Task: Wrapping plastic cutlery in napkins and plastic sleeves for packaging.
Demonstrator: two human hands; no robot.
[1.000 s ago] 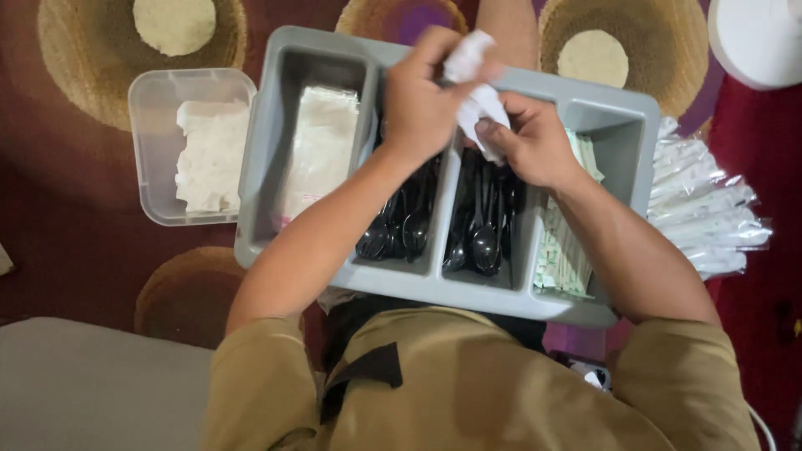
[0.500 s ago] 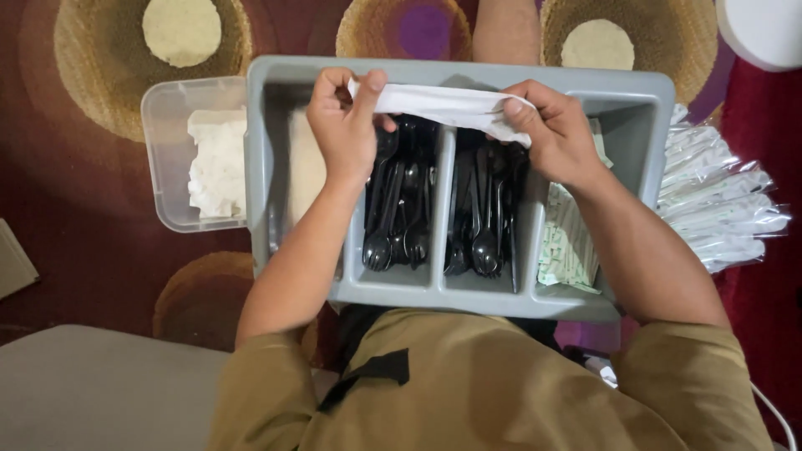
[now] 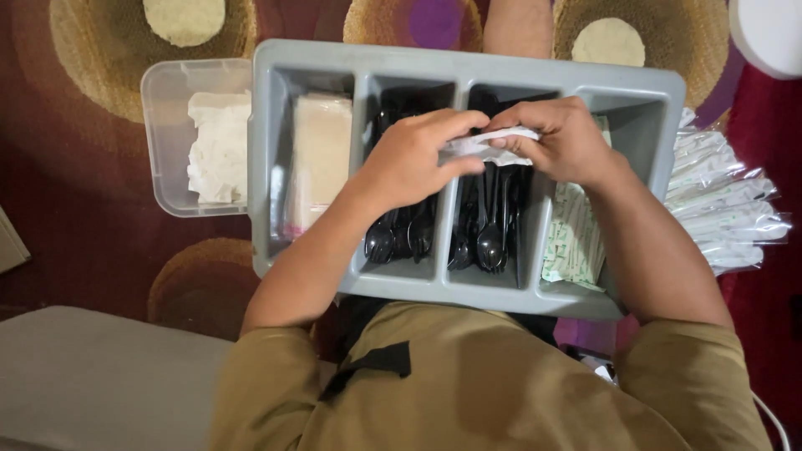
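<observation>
Both hands meet over the middle of a grey four-compartment tray [image 3: 468, 67] on my lap. My left hand [image 3: 413, 159] and my right hand [image 3: 564, 138] pinch a folded white napkin [image 3: 489, 144] between them, held above the tray. Below the hands, the two middle compartments hold black plastic spoons [image 3: 489, 242] and other black cutlery [image 3: 397, 238]. The left compartment holds a stack of clear plastic sleeves [image 3: 322, 159]. The right compartment holds small green-and-white packets [image 3: 572, 246].
A clear plastic box [image 3: 163, 167] with white napkins [image 3: 219, 146] sits left of the tray. Finished wrapped cutlery packs [image 3: 723, 209] lie in a pile at the right. A patterned red and gold carpet [image 3: 100, 225] lies beneath. A grey cushion [image 3: 92, 376] is at lower left.
The napkin was stretched out wide between my hands half a second ago. Now my hands have come together and the napkin is folded small between them.
</observation>
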